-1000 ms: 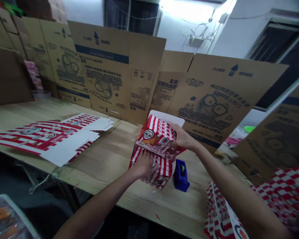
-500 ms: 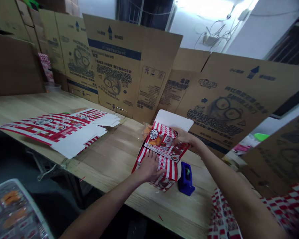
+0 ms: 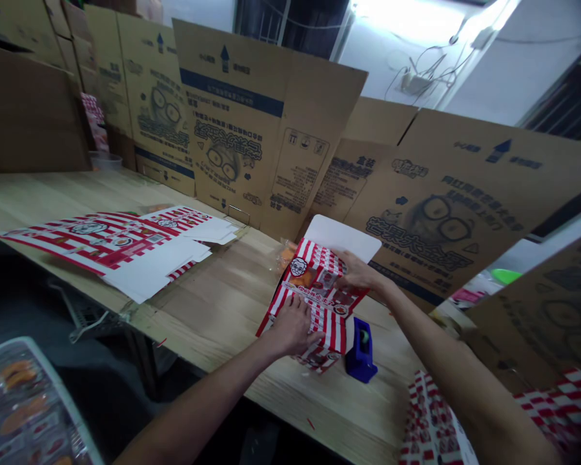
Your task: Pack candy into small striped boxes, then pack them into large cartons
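Note:
A red-and-white striped carton point(image 3: 314, 297) with a cartoon face lies on the wooden table point(image 3: 223, 303), its white flap raised at the back. My left hand point(image 3: 293, 329) presses flat on the carton's near striped side, fingers spread. At the far right corner my right hand point(image 3: 356, 274) grips the carton's top panel. A blue tape dispenser point(image 3: 361, 352) stands just right of the carton.
Flat striped carton blanks point(image 3: 111, 242) lie on the table to the left. More striped cartons point(image 3: 436, 426) are stacked at the lower right. Upright brown shipping boxes point(image 3: 256, 135) wall the table's far side. A tray of packets point(image 3: 24, 413) sits at the lower left.
The carton has been pushed down from a raised box shape to a flatter one under both hands. The view shifted slightly left.

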The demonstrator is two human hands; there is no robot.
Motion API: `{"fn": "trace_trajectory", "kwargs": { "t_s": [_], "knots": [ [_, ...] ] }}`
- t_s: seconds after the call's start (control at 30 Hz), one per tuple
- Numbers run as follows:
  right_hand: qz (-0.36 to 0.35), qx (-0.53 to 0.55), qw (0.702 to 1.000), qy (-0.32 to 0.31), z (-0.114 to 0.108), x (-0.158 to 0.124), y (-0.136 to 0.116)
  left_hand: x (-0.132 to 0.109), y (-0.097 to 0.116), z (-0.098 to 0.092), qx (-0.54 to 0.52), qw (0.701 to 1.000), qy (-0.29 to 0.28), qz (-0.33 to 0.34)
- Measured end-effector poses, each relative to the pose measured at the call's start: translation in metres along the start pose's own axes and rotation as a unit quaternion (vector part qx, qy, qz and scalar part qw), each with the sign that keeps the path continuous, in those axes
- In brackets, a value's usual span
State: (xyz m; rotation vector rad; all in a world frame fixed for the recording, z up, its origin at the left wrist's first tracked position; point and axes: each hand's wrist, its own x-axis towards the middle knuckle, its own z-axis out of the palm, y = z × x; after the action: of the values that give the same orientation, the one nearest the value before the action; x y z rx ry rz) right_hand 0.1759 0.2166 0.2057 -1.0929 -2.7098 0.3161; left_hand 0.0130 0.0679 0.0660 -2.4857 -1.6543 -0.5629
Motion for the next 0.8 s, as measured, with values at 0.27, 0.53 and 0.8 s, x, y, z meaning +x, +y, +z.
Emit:
{"fn": "trace_trajectory", "kwargs": {
  "t_s": [0.27,0.53,0.8],
  "knots": [
    [-0.014,0.028,0.999,0.013,0.012,-0.01,0.01,-0.001,0.0,-0.005,-0.002,1.0,0.002,0.002],
    [-0.013,0.135,0.991,-0.016,0.013,-0.019,0.029,-0.001,0.001,-0.006,-0.001,1.0,-0.009,0.003],
    [0.016,0.249,0.966,-0.076,0.002,-0.014,0.032,-0.006,0.002,-0.004,0.004,1.0,0.019,0.011]
  ]
}}
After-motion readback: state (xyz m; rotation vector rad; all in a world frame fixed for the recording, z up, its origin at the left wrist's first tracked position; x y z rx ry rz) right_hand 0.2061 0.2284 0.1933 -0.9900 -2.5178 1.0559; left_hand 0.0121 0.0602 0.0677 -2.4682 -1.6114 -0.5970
